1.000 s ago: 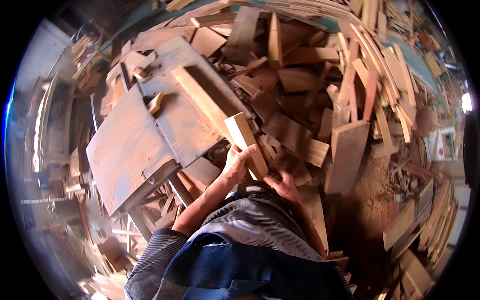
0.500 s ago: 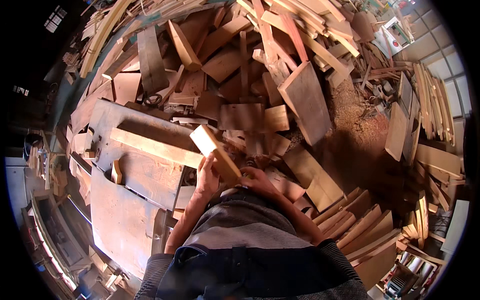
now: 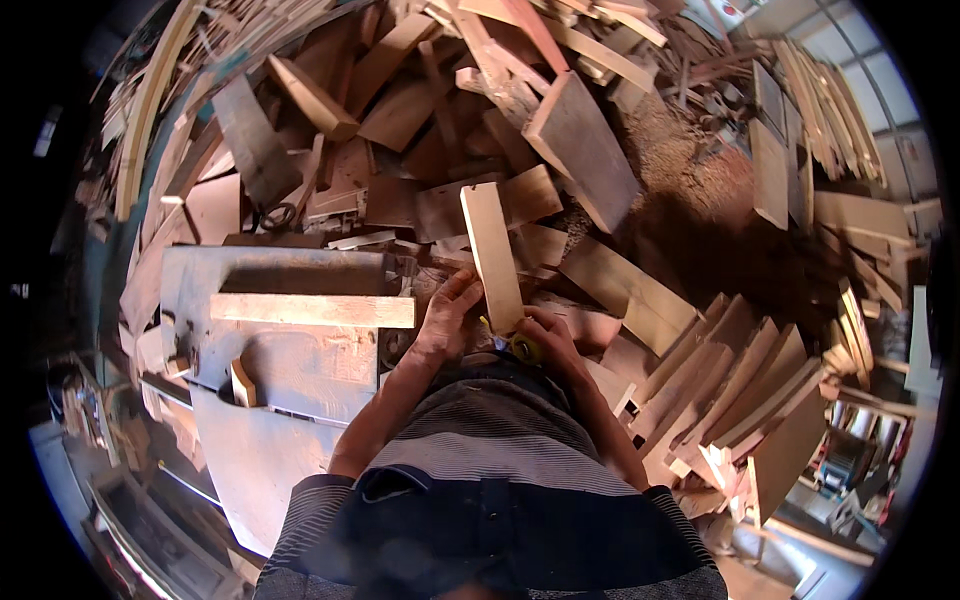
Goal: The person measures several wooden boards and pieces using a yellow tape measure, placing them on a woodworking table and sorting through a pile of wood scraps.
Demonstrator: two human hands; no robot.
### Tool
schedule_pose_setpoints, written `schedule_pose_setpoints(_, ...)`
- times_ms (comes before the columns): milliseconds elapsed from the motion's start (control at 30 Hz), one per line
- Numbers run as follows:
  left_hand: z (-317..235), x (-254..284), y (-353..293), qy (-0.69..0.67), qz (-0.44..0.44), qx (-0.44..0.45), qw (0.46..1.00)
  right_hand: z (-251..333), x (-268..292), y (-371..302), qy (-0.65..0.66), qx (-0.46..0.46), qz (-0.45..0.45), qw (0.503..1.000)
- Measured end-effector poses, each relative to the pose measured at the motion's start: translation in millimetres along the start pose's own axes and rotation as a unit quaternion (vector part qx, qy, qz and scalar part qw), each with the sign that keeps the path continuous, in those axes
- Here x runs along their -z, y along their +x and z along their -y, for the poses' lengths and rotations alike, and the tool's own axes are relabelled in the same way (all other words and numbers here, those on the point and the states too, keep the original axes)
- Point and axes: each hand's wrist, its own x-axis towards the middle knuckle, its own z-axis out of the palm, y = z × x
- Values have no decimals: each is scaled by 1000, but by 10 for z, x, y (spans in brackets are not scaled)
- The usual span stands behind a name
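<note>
A short, pale wooden block (image 3: 492, 250) is held up in front of my waist, its long side pointing away from me. My left hand (image 3: 448, 318) is closed at the block's left edge, fingertips partly hidden. At the near end of the block is my right hand (image 3: 552, 340), its fingers wrapped round a small yellow and black tape measure (image 3: 524, 349). A bit of yellow blade shows by the block's near corner. On the saw table (image 3: 290, 365) to my left lies a longer, squared wooden strip (image 3: 312, 310).
A small curved offcut (image 3: 242, 383) stands by the table's slot. Ahead is a heap of boards, including a thick plank (image 3: 585, 150). Sawdust (image 3: 670, 150) lies farther right. Several boards (image 3: 715, 385) lean in a row at my right. Long strips (image 3: 158, 100) rest at the far left.
The block has swung from slanting left to nearly straight ahead, and my left hand has shifted right with it. The tape measure now shows in my right hand. My view has turned.
</note>
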Motion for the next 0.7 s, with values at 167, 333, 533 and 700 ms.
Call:
schedule_pose_setpoints(167, 169, 279, 213, 119, 75, 58, 988, -1, -41, -182, 37, 27, -64, 997)
schedule_pose_setpoints(333, 76, -54, 136, 165, 147, 81, 972, -18, 4, -245, 107, 62, -81, 989)
schedule_pose_setpoints(533, -150, -259, -59, 248, 150, 131, 948, 165, -40, -260, 157, 100, -59, 981)
schedule_pose_setpoints(700, -82, -168, -47, 216, 100, 132, 962, 232, -10, -162, 168, 94, -39, 981)
